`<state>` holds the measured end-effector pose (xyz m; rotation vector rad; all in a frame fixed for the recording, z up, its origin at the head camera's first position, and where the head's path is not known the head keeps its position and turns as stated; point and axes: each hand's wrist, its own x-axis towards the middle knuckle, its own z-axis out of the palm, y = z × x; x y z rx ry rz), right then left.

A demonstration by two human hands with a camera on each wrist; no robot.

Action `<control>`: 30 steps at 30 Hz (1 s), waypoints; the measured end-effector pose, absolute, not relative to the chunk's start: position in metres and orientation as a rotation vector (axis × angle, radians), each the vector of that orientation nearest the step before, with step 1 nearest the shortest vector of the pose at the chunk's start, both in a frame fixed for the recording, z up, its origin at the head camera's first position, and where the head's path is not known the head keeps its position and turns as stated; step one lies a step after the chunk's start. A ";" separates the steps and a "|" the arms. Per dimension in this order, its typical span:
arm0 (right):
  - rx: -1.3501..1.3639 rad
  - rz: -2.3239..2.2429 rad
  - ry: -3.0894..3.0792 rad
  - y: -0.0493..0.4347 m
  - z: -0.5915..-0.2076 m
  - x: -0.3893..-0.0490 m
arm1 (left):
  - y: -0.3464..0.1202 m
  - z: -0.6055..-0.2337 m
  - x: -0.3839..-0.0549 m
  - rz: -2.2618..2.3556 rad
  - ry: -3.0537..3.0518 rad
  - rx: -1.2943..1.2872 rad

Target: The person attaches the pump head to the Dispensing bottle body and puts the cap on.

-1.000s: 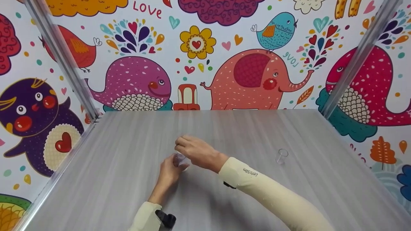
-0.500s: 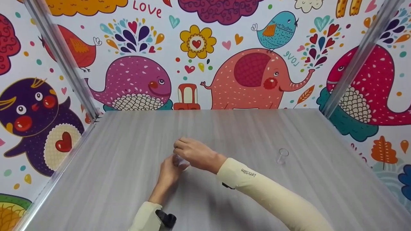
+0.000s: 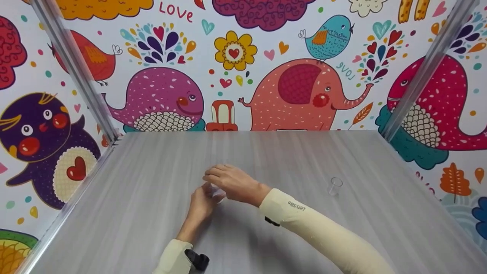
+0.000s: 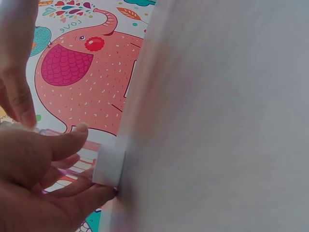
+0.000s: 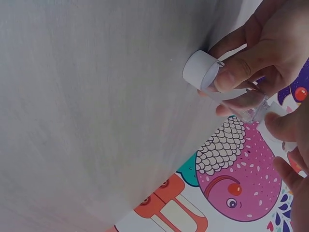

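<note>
Near the middle of the table both hands meet at a small clear bottle (image 5: 222, 92) with a white base (image 4: 109, 166). My left hand (image 3: 201, 202) grips the see-through body low down, thumb on one side and fingers on the other. The white base is right at the tabletop. From above, my right hand (image 3: 236, 183) pinches the pale top piece (image 5: 270, 118) at the bottle's neck. In the head view the right hand covers most of that top. Its thumb and fingers show at the right edge of the right wrist view.
A clear, open-topped cylinder (image 3: 335, 186) stands on the grey table (image 3: 289, 160), off to the right of the hands. Metal posts (image 3: 422, 72) and a cartoon-printed wall (image 3: 228, 83) border the table's back and sides.
My right hand has dropped slightly and its fingers have shifted a little left over the bottle's top. The left hand and the bottle hold nearly the same place.
</note>
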<state>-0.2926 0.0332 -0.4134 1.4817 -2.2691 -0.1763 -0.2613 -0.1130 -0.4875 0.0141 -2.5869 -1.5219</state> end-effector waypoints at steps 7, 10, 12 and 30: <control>1.430 0.111 -2.388 0.040 -0.413 -0.295 | -0.112 -0.487 -0.261 -1.580 -2.544 -0.024; 1.370 0.381 -2.511 0.044 -0.412 -0.296 | -0.112 -0.486 -0.261 -1.555 -2.531 -0.061; 1.317 0.558 -2.593 0.045 -0.412 -0.296 | -0.113 -0.486 -0.261 -1.534 -2.526 -0.079; 0.855 1.782 -2.642 0.038 -0.433 -0.302 | -0.113 -0.487 -0.258 -1.459 -2.559 -0.073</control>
